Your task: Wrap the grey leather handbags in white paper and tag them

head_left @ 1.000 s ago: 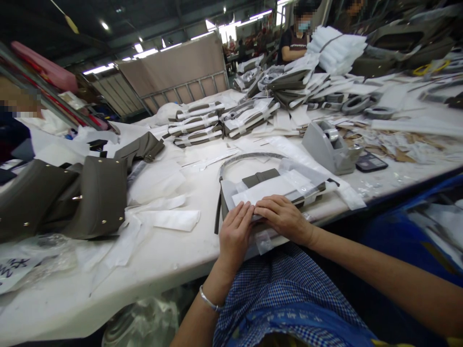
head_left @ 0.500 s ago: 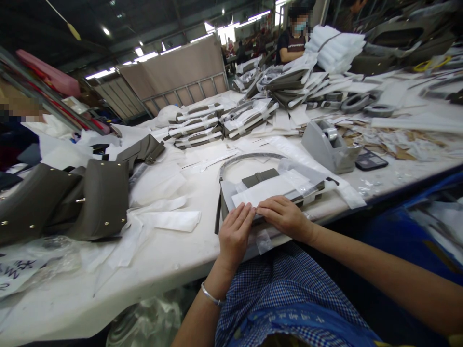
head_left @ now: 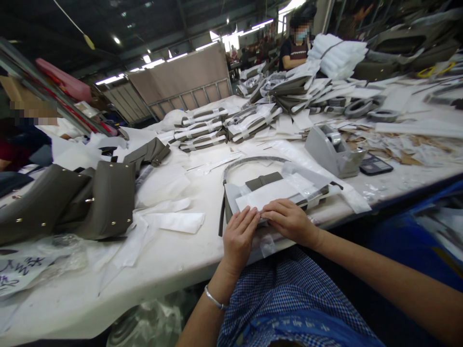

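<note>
A dark olive bag with a wrapped, arched handle lies at the table's front edge. White paper and clear film cover part of it. My left hand presses on the bag's near edge, fingers together. Close beside it, fingertips almost touching, my right hand has its fingers closed on the same near edge of the paper-covered bag. The undersides of both hands are hidden.
A grey tape dispenser and a dark phone-like device are at the right. Olive bag pieces lie left. Wrapped bundles are stacked behind. A masked person is across the table.
The whole view has shifted slightly, so things appear a little further right and lower. Both hands remain at the bag's near edge.
</note>
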A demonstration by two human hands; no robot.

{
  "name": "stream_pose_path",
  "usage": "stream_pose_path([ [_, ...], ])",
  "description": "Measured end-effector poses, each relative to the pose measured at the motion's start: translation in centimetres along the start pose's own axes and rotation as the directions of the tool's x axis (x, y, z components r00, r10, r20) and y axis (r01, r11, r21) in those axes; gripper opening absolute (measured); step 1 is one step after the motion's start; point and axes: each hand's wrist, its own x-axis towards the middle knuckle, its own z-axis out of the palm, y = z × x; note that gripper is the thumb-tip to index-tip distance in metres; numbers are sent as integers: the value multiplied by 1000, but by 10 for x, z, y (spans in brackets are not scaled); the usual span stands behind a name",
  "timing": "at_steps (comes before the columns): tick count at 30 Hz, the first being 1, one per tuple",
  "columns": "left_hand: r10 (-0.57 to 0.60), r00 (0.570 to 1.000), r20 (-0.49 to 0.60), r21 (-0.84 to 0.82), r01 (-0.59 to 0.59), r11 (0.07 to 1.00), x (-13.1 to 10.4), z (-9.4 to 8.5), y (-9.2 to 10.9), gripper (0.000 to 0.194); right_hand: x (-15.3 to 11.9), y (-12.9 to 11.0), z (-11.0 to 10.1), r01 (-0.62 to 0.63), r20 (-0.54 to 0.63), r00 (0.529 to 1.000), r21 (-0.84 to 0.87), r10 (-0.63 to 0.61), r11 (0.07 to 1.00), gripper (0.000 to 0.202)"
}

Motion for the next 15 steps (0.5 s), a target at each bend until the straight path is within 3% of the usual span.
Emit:
stream_pose_path([
  [4,3,1000,1,-10,-3,1000,0,-2,-1,42,-18,-1,-9,109,1,994,14,-109,994,34],
  [8,1,1000,23,-18,-1,1000,1,-4,0,40,-51,-12,-15,226,152,961,58,-232,973,43],
  [11,0,1000,30,-15,0,1000,2,-4,1,40,-62,-20,-10,217,231,944,104,-235,971,44],
  [15,4,1000,27,5,-4,1000,1,-3,0,41,-52,-23,3,186,133,971,110,-200,976,34],
])
